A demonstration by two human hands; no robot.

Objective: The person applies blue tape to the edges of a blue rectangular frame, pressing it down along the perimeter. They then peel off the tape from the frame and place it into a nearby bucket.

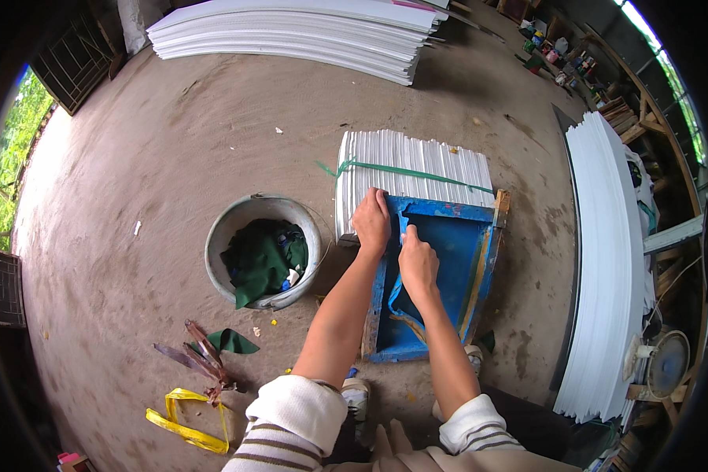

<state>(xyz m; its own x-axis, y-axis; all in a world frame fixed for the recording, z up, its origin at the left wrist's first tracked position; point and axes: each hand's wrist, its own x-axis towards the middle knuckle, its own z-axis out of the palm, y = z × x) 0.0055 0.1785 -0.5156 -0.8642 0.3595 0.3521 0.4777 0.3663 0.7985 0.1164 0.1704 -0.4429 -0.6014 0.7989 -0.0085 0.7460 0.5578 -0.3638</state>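
A blue-stained wooden frame (385, 346) with a blue sheet stretched across it, like a printing screen, leans tilted in front of me against a bundle of white corrugated sheets (417, 161). My left hand (372, 222) is closed around the frame's upper left corner. Inside the frame, near its left side, my right hand (418, 261) is closed on a loose blue strip (396, 293). The strip hangs off the frame's inner edge, curling down to a brownish end at the bottom. My fingers partly hide where it is gripped.
Left of the frame stands a grey bucket (215, 263) holding dark green cloth (263, 256). Crumpled brown scraps (204, 358) and a yellow strap (182, 431) lie on the floor nearby. White sheet stacks (291, 35) lie ahead and lean at right (610, 275), beside a fan (669, 364).
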